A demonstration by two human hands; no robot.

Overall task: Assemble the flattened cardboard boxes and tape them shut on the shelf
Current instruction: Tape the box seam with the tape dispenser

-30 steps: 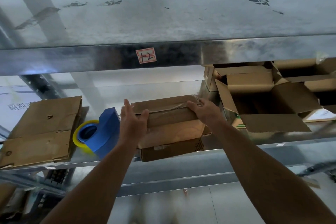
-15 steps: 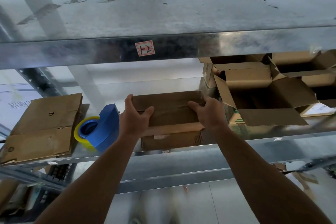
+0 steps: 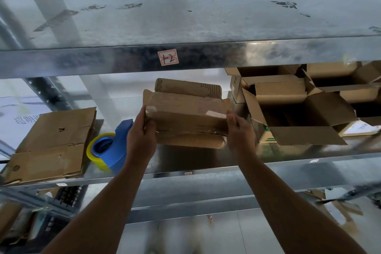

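A galvanised grey metal shelf (image 3: 185, 160) is spanning the whole view, with another deck of the same metal running above it. At the right end of the shelf, a cluster of open brown cardboard boxes (image 3: 299, 109) is sitting with flaps splayed outward. At the left end, a stack of flattened brown cardboard sheets (image 3: 53, 144) is lying flat, well apart from the open boxes.

Between them, over the middle of the shelf, a small brown cardboard box with clear tape across its face (image 3: 187, 123) is being held tilted toward the camera, one flap standing up along its far side. Whether its lower edge is touching the deck cannot be told.

The left hand (image 3: 140, 138) is gripping the box's left end, its fingers wrapping round the corner and the thumb lying on the taped face. The right hand (image 3: 240, 132) is clasping the right end, fingers running up the side.

Just beside the left hand, a blue tape dispenser carrying a yellow roll (image 3: 113, 146) is resting on the shelf. A small red-bordered paper label (image 3: 168, 57) is sticking to the upper beam.
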